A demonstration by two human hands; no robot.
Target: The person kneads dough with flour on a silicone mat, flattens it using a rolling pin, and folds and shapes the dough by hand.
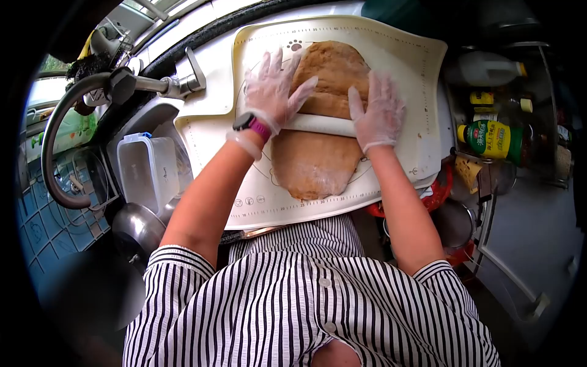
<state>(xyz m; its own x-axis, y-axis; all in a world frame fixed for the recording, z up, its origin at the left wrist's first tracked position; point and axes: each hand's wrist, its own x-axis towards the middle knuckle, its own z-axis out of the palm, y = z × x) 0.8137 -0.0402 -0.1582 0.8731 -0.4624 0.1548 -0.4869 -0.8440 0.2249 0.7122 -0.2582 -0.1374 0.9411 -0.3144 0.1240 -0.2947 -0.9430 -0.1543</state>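
A brown sheet of dough (317, 164), rounded at both ends and lightly floured, lies on a cream silicone mat (406, 67) with printed measuring marks. Across its middle rests a white rolling pin (321, 125). My left hand (272, 90), in a clear plastic glove, lies over the pin's left end with fingers stretched forward and spread. On the pin's right end is my right hand (378, 115), gloved the same way, its fingers extended and thumb apart. Both palms bear on the pin without wrapping round it, and they hide its ends.
To the left are a faucet (183, 82), a clear plastic box (147, 168) and a metal pot lid (137, 226). Several bottles, among them a green-and-yellow labelled bottle (492, 139), stand on a rack at right. A red-rimmed pot (449, 183) sits below the mat's right edge.
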